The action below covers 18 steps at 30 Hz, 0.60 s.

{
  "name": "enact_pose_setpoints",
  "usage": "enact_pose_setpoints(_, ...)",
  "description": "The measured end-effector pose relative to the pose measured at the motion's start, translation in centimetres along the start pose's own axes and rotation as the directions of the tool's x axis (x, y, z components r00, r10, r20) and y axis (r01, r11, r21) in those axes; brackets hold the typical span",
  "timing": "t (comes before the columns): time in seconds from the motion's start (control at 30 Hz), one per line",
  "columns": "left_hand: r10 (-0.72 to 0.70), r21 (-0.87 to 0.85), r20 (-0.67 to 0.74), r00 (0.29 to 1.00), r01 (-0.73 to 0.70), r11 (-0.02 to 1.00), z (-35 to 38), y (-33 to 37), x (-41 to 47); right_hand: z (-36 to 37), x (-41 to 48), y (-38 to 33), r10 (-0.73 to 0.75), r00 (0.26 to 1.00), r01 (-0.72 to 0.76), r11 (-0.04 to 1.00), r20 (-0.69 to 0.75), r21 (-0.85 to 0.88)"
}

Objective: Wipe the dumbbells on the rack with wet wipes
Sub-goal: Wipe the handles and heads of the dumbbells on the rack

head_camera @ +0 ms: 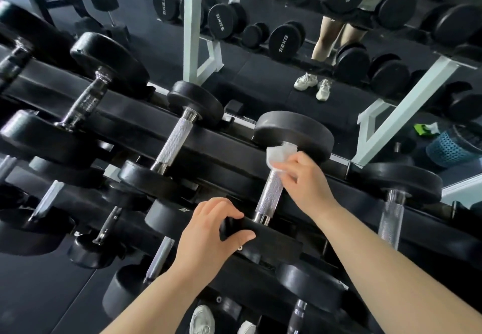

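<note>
Below, left hand (pixel 208 232) curls round the dumbbell head (pixel 272 235); right hand (pixel 307 182) pinches the wipe (pixel 280 155).

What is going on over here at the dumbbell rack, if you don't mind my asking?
A person is cleaning one dumbbell on the rack. The right hand holds a wet wipe against the top of its metal handle, just below the far head. The left hand grips the near head, apparently steadying it. The neighbouring dumbbells lie untouched.
</note>
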<state>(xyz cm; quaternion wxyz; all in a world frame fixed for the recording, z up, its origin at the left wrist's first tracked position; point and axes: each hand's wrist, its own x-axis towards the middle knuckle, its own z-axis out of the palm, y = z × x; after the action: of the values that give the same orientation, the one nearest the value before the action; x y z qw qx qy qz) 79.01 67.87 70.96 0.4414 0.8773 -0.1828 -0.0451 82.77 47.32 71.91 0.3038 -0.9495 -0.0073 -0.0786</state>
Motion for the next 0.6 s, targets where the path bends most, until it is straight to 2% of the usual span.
enact_pose_setpoints(0.1, 0.005, 0.013, -0.006, 1.0, -0.005, 1.0, 0.0, -0.2, 0.0, 0.7, -3.0, -0.4, -0.071, 0.976, 0.041, 0.989, 0.206, 0.144)
enact_pose_setpoints(0.17, 0.002, 0.017, 0.003, 1.0, -0.002, 1.0, 0.1, -0.4, 0.2, 0.6, -3.8, -0.7, -0.02, 0.904, -0.069, 0.979, 0.427, 0.193)
enact_pose_setpoints(0.2, 0.007, 0.019, 0.007, 1.0, -0.007, 1.0, 0.1, -0.5, 0.2, 0.4, -3.6, -0.5, 0.018, 0.878, -0.144, 0.963, 0.479, 0.228)
enact_pose_setpoints(0.27, 0.023, 0.021, 0.012, 1.0, -0.023, 1.0, 0.1, -0.5, 0.3, -0.1, -2.7, -0.3, 0.079, 0.913, -0.212, 0.93, 0.399, 0.301)
enact_pose_setpoints(0.33, 0.022, 0.011, 0.014, 1.0, -0.022, 1.0, -0.1, -0.2, 0.3, -0.5, -1.8, 0.1, 0.225, 0.968, -0.251, 0.906, 0.114, 0.342)
enact_pose_setpoints(0.4, 0.013, 0.002, 0.018, 1.0, -0.013, 1.0, -0.1, -0.1, 0.3, -0.6, -1.4, 0.8, 0.371, 0.909, -0.291, 0.892, -0.192, 0.346)
enact_pose_setpoints(0.43, 0.018, 0.01, 0.013, 1.0, -0.018, 1.0, -0.1, -0.1, 0.3, -0.4, -1.3, 0.9, 0.411, 0.871, -0.31, 0.885, -0.27, 0.346)
enact_pose_setpoints(0.5, 0.026, 0.022, 0.009, 1.0, -0.026, 0.999, -0.1, -0.3, 0.3, 0.4, -0.9, 0.7, 0.447, 0.855, -0.342, 0.867, -0.262, 0.363)
enact_pose_setpoints(0.6, 0.032, 0.024, 0.0, 0.999, -0.032, 0.999, -0.1, -0.4, 0.3, 1.6, -0.9, -0.1, 0.494, 0.865, -0.408, 0.793, -0.085, 0.451)
